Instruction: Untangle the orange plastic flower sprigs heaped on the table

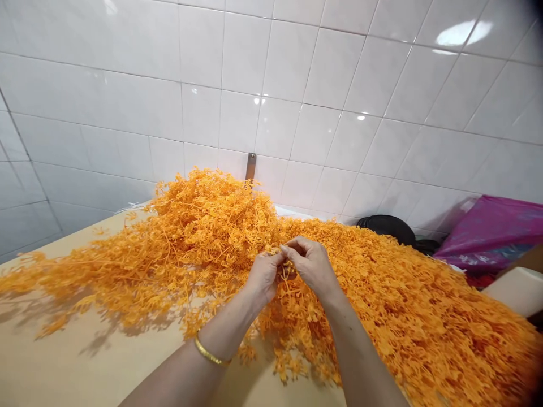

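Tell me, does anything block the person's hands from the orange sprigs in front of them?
Nothing visible does. The left hand and right hand are in among the orange sprigs, their fingers touching the strands with nothing lying between.

"Where can passage be found?"

"Room is left above the table (85,362), along its near left side."

"And what is in the way?"

"Reach is blocked by the heap of orange sprigs (203,226) and the tiled wall (254,68); at right, a black rounded object (386,229) and a purple plastic bag (492,232) are met."
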The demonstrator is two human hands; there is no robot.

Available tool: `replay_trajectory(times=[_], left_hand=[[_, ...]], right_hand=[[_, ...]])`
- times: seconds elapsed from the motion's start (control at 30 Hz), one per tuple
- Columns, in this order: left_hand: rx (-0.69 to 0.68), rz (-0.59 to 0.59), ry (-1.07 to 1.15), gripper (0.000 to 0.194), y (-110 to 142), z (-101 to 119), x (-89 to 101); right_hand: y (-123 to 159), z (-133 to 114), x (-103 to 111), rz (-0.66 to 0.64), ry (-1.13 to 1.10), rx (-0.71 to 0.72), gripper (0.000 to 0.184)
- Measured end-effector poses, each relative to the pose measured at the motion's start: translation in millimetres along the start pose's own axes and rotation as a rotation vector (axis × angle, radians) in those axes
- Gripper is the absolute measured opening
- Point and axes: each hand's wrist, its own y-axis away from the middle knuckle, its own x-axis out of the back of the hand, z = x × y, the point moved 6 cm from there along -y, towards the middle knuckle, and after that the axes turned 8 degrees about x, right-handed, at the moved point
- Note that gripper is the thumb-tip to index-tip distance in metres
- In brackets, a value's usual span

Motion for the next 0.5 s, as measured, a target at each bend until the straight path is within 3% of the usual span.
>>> replay_trajectory(times=[0.13, 0.23, 0.33, 0.5], left_hand=[[0.064, 0.057, -0.035, 0.020, -1, -12, 3.5], [0.078, 0.003, -0.030, 0.022, 0, -14, -0.2], [0.079, -0.059, -0.011, 0.024, 2, -10, -6.3], [0.115, -0.060, 0.052, 0.026, 5, -6, -8.9]], right_hand=[[-1, 16, 0, 0.051, 0.048, -0.053, 0.021], [0, 40, 0, 0.181, -0.285, -0.199, 0.027], [2, 58, -12, 0.227, -0.616, -0.363, 0.032], [0, 63, -26, 0.291, -0.756, -0.409, 0.034]])
